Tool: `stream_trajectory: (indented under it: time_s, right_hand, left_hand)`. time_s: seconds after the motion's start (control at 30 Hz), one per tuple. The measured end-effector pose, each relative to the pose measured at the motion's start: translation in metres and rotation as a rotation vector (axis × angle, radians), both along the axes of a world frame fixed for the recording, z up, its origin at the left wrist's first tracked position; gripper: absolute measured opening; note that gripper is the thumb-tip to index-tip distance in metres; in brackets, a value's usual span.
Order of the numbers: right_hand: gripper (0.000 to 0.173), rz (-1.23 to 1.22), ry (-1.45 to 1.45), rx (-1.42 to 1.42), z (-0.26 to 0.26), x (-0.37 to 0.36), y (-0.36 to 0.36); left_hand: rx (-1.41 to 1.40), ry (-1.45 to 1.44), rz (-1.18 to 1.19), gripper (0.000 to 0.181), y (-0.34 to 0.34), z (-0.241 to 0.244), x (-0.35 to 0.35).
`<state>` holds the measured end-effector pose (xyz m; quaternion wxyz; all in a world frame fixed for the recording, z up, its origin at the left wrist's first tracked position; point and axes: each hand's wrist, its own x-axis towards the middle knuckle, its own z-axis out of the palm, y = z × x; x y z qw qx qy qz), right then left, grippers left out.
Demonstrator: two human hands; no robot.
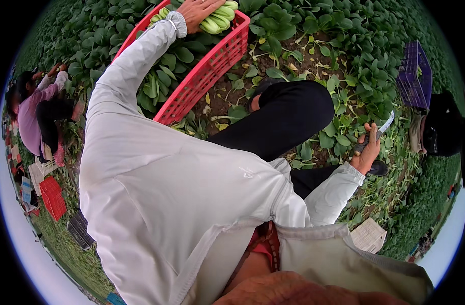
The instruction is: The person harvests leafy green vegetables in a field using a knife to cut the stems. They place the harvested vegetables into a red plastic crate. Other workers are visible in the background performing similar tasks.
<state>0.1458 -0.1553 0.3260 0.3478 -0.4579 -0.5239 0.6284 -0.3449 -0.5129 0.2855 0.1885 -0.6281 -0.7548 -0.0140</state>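
Observation:
My left hand (200, 14) reaches to the top edge of the view, into a red plastic crate (207, 87). It lies over a bunch of bok choy (218, 20) whose pale stalk ends point right; part of the hand is cut off by the frame. More bok choy leaves (156, 85) fill the crate nearer to me. Out to the right, my right hand (366, 149) grips the dark handle of a knife (385, 124). Its curved blade points up and away, beside low bok choy plants.
Bok choy plants (274, 28) grow beyond the crate. Cut and yellowed leaves litter the soil (226, 93) by my foot. A purple crate (414, 76) stands at right, near another person (442, 126). A co-worker in pink (32, 114) crouches at left, with an orange-red crate (52, 198) behind.

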Motion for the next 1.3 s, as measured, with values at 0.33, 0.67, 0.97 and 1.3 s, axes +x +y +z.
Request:
stream_trajectory:
  time_s: [0.33, 0.67, 0.97, 1.3]
  right_hand:
    - [0.028, -0.109, -0.07, -0.029, -0.025, 0.04, -0.01]
    - [0.02, -0.122, 0.009, -0.092, -0.028, 0.058, -0.03]
    - [0.027, -0.193, -0.016, 0.093, 0.003, 0.125, -0.036]
    - [0.03, -0.305, 0.225, 0.38, 0.104, 0.188, -0.097]
  left_hand:
    - [-0.08, -0.257, -0.053, 0.101, -0.011, -0.107, -0.023]
    - [-0.558, -0.099, 0.053, 0.118, 0.02, -0.126, -0.015]
    - [-0.11, -0.59, -0.122, 0.074, 0.053, 0.008, 0.008]
    - [-0.143, -1.028, -0.871, 0.03, 0.195, 0.048, 0.344]
